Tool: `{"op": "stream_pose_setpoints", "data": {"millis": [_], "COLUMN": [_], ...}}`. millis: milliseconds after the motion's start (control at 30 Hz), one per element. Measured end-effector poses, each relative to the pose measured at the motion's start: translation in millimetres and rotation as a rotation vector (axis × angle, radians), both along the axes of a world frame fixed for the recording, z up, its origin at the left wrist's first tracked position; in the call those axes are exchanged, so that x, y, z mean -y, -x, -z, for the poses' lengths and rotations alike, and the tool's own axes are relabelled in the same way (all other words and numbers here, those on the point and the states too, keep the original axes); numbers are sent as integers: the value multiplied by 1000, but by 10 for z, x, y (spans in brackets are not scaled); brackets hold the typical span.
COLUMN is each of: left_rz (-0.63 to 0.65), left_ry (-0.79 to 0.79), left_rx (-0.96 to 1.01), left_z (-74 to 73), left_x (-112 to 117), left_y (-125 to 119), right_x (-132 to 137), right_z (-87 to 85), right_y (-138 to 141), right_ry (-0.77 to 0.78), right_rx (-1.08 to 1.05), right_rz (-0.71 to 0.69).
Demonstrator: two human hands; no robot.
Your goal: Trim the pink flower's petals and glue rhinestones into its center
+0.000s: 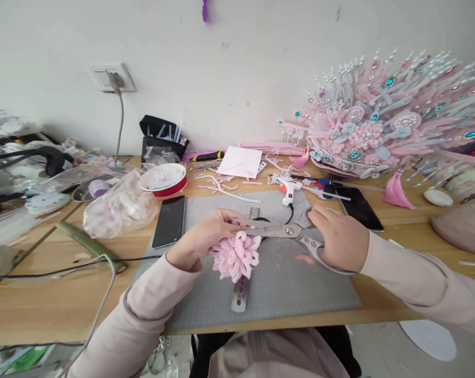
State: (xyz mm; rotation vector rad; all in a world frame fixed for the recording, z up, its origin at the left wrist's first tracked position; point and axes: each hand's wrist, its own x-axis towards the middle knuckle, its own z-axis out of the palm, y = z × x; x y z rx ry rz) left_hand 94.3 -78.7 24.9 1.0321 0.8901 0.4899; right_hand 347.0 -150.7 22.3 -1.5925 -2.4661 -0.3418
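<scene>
Wooden desk [40, 315] against a white wall [221, 79], with a looped pink flower [237, 256] and scissors [288, 231] meeting above a grey cutting mat [300, 283].
Left hand [208, 231] has thumb and fingers pinched together at the flower's upper edge, just above a steel ruler [240, 296]; what exactly lies between the fingertips is hidden. Right hand [336, 233] is clamped around the scissor handles, blades slightly parted and reaching to the left fingertips. The flower looks light, soft and fuzzy, its loops likely easy to crush or bend, so a gentle grip at its gathered base seems better than squeezing the petals. The metal scissors should feel stiff and heavier, best held by the handle loops, with fingers kept off the blades.
</scene>
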Motion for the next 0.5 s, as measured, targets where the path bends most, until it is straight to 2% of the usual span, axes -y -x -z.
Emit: {"op": "stream_pose_setpoints", "data": {"millis": [200,500], "left_rz": [50,43], "left_ry": [38,0], "left_rx": [26,-46], "left_z": [6,-54], "left_x": [10,48], "left_y": [4,-13], "right_x": [-10,9], "right_z": [-49,-82], "right_y": [-27,-34], "right_ry": [-55,-20], "right_rx": [28,49], "right_rz": [-21,-31]}}
